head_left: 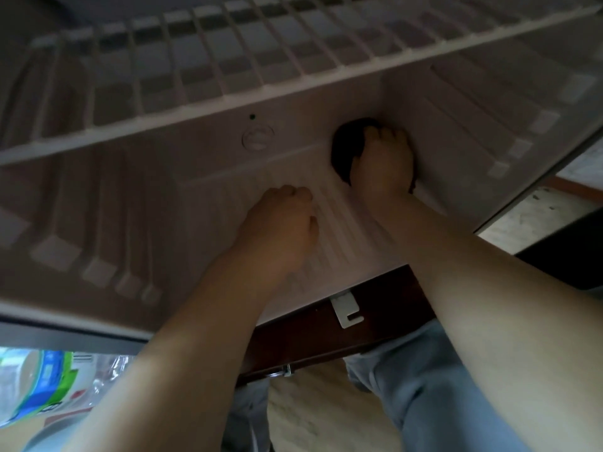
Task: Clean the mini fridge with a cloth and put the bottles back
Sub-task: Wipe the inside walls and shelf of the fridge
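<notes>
The fingers (386,133) of the right hand (381,161) are bent over a dark bunched cloth (342,148), with the thumb wrapped round its near side. They grip the cloth and push it into the far right corner of the mini fridge, where the ribbed white plastic floor (339,220) meets the back wall. The left hand (280,230) is clenched with its fingers tucked under. Nothing shows in it, and its knuckles rest on the ribbed floor, left of the cloth and apart from it.

A round moulded disc (257,138) sits on the back wall, with a small dark dot just above it. A white wire shelf (293,60) spans the compartment overhead. Moulded shelf rails (98,272) line the left side wall.

Clear plastic bottles with blue and green labels (36,386) lie outside the fridge at the lower left. Below the fridge's front edge runs a dark brown wooden ledge (310,337), and a white plastic bracket (346,309) hangs over it. Pale wood-patterned flooring (310,415) and blue jeans (424,393) show beneath the forearms.
</notes>
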Tool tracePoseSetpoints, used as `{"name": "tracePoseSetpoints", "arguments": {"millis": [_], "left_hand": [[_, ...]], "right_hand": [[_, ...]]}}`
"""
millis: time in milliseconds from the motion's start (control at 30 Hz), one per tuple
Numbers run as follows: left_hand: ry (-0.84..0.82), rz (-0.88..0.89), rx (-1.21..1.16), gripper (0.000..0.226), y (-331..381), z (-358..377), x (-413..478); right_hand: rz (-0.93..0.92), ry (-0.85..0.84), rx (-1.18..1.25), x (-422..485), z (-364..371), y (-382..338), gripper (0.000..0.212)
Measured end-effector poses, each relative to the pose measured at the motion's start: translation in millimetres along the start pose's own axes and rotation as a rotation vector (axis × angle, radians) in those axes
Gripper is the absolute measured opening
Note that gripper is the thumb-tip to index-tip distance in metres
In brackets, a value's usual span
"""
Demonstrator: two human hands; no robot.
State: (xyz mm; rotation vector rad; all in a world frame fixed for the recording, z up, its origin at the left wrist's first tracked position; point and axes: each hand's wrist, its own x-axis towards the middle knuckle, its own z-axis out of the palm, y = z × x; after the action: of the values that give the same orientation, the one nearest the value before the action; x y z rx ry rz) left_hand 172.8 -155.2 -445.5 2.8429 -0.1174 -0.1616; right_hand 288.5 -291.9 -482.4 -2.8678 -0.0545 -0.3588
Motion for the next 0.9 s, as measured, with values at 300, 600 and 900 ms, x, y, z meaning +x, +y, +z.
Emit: {"name": "tracePoseSetpoints", "arguments": {"millis": [300,600,900], "left_hand": [[-0.004,-0.032,0.018,0.043,-15.9,-2.2,2.6],[0.006,0.032,-0.007,0.041,0.8,1.2,8.4],[-0.037,0.021,-0.017,0.041,0.2,-2.1,3.5]], "right_hand": [[-0.112,-0.038,0.059,-11.5,16.7,-25.5,0.050],[-0.052,0.330,-0.023,17.6,-21.6,-30.3,0.063],[0.051,-0.116,-0.238,19.9,20.6,-26.3,0.068]]}}
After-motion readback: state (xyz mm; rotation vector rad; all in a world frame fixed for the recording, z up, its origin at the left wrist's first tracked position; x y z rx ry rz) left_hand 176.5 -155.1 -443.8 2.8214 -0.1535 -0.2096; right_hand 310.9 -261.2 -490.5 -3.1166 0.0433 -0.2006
